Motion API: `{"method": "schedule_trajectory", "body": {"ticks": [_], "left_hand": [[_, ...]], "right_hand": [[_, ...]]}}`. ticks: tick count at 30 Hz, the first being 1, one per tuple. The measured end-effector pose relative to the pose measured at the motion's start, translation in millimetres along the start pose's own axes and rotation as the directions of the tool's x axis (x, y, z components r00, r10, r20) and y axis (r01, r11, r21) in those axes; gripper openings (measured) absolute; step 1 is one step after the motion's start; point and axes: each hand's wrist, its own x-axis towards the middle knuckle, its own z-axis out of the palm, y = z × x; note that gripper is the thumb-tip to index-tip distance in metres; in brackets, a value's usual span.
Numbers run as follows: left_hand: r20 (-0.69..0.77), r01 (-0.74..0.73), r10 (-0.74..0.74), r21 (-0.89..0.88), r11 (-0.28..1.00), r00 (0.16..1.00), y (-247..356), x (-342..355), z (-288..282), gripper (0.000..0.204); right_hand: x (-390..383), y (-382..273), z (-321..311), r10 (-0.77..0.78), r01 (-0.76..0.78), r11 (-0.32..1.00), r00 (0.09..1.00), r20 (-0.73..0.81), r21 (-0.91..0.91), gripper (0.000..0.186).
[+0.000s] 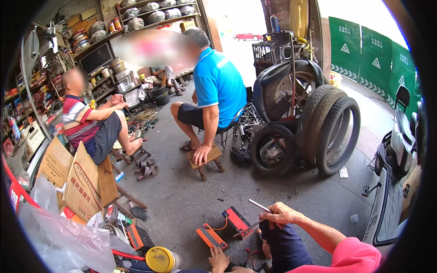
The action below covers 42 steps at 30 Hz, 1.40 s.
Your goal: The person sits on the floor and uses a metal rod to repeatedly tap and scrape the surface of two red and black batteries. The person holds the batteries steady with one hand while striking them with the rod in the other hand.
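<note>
- Resting above a dark-trousered knee [287,248], the right hand [279,214] has its fingers clamped on a pale metal rod [259,205], which points up and to the left.
- From that same hand a darker rod [248,229] slants down across the red and black box [236,218] on the floor [182,198]; from where I stand, I can't tell whether it touches.
- Low down, the left hand [219,261] sits just beside the near end of the orange and grey box [211,237], its fingers a little apart; contact I can't make out.
- An orange cord [224,224] runs between those two boxes, which lie close together.
- Thin red and black leads [249,257] lie on the floor to the right of the left hand.
- Over to the left stands a tub with a yellow lid [159,259], near another orange and black box [139,236].
- Across from us, a person in a blue shirt [222,88] leans a hand on a small wooden stool [210,156], near stacked tyres [339,136].
</note>
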Motion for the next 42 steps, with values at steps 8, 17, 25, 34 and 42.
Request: {"method": "schedule_trajectory", "body": {"ticks": [8,17,25,34,42], "left_hand": [[0.043,-0.14,0.142,-0.045,0.989,0.989,6.5,8.9,3.5,0.07],[-0.124,-0.208,0.204,-0.012,0.978,0.971,8.5,-22.6,60.0,0.038],[-0.01,0.045,-0.053,-0.391,0.919,0.999,45.9,-68.2,53.2,0.025],[0.043,-0.013,0.032,-0.379,0.925,0.999,45.0,-73.3,65.3,0.028],[0.126,0.026,0.02,-0.35,0.936,0.992,45.1,-74.8,71.6,0.026]], "right_hand": [[3.6,-3.7,11.7,0.008,-0.008,1.0,1.0,0.014,-0.012,0.038],[33.1,-25.7,41.4,-0.036,0.042,0.997,0.994,0.105,-0.064,0.04],[22.2,-13.9,63.6,0.013,-0.012,1.0,1.0,-0.027,0.014,0.031],[49.2,-26.5,98.4,-0.209,0.233,0.923,0.972,0.108,-0.307,0.03],[55.5,-29.6,119.5,-0.258,0.306,0.863,0.951,0.17,-0.402,0.03]]}}
